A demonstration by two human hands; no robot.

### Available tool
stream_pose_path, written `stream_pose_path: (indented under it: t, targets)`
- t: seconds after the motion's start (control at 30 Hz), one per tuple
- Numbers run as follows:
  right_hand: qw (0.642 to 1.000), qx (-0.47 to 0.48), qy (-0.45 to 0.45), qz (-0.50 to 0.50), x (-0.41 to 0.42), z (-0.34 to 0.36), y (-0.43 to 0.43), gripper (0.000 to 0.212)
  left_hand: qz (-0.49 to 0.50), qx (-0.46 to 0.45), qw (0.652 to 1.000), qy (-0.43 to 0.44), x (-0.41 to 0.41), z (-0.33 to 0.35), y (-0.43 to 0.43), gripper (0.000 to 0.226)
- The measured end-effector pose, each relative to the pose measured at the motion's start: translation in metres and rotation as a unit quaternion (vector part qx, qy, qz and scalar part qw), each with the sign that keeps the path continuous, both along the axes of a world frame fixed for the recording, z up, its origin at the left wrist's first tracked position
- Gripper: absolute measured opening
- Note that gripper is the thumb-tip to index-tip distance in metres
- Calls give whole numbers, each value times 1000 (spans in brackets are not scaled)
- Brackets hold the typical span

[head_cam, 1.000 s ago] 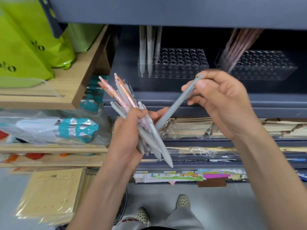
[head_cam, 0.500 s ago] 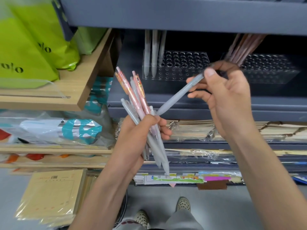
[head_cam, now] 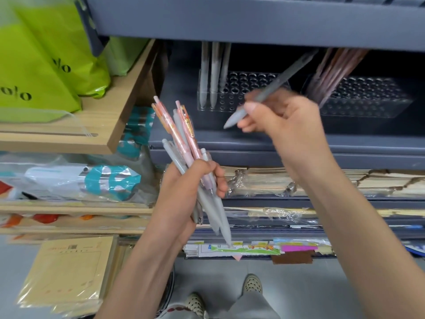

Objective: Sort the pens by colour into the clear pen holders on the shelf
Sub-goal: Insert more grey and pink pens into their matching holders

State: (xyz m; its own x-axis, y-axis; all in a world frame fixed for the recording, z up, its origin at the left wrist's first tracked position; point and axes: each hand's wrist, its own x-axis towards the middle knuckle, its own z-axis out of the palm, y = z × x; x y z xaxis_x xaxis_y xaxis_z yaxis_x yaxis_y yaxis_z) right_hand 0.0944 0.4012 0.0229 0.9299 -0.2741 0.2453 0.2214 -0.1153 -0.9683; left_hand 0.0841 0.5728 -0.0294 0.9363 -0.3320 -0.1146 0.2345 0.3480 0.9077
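**While the left hand grips a bundle, the right holds one grey pen before the shelf**

Where the view looks forward and down, the grey shelf (head_cam: 368, 146) fills the upper right, and everything else can be placed from it. Left of the shelf, green bags (head_cam: 41, 72) sit on a wooden board. Below the shelf and to its left lies a pack of tan envelopes (head_cam: 69, 268).

On the shelf stand two clear holders, both drilled with rows of holes. The left holder (head_cam: 232, 104) is at the shelf's middle and has three grey pens (head_cam: 213, 72) upright at its left end. The right holder (head_cam: 368, 107) is toward the shelf's right end, with pink pens (head_cam: 333, 65) leaning at its left end.

In front of the shelf's lower edge, the left hand (head_cam: 184, 192) has its fingers and thumb wrapped round a bundle (head_cam: 184, 134) of grey and pink pens. The bundle's clicker ends fan up toward the shelf and its tips point down below it.

The right hand (head_cam: 292, 125) is in front of the shelf's middle, somewhat blurred. Its thumb and curled fingers pinch a single pen (head_cam: 273, 86), which is grey. The single pen is tilted, with its tip down and to the left just above the shelf's floor. Its other end slants up and to the right into the shelf's opening.
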Motion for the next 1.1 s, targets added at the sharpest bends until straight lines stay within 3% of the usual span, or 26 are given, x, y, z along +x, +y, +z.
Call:
stream_pose_path:
  t: [0.13,0.23,0.33,0.4,0.53,0.8,0.87,0.97,1.1]
  targets:
    - [997,-20,-43,-62,34,10,-10,8,4,15,1000,-6,0,-1,7,35]
    - [992,-70,-30,-98,60,14,-15,7,21,12,1000,11,0,-3,9,28]
    - [991,-88,-23,-102,79,15,-16,18,30,27,999,30,0,-6,13,11]
    - [985,-124,-14,-116,89,14,-17,18,27,33,998,35,-1,-9,18,15]
    - [956,-265,20,-127,106,13,-17,5,26,20,999,28,-1,-11,24,10]
    - [865,-486,67,-100,113,24,-7,45,6,5,1000,18,-4,-14,27,17]
    - [854,-505,79,-93,113,26,-6,48,4,-3,1000,24,-4,-14,27,14]
    - [855,-505,69,-98,113,26,-6,44,6,-2,999,41,-5,-13,29,37]
    - [865,-488,59,-100,112,23,-7,39,14,-5,998,59,-5,-12,30,38]
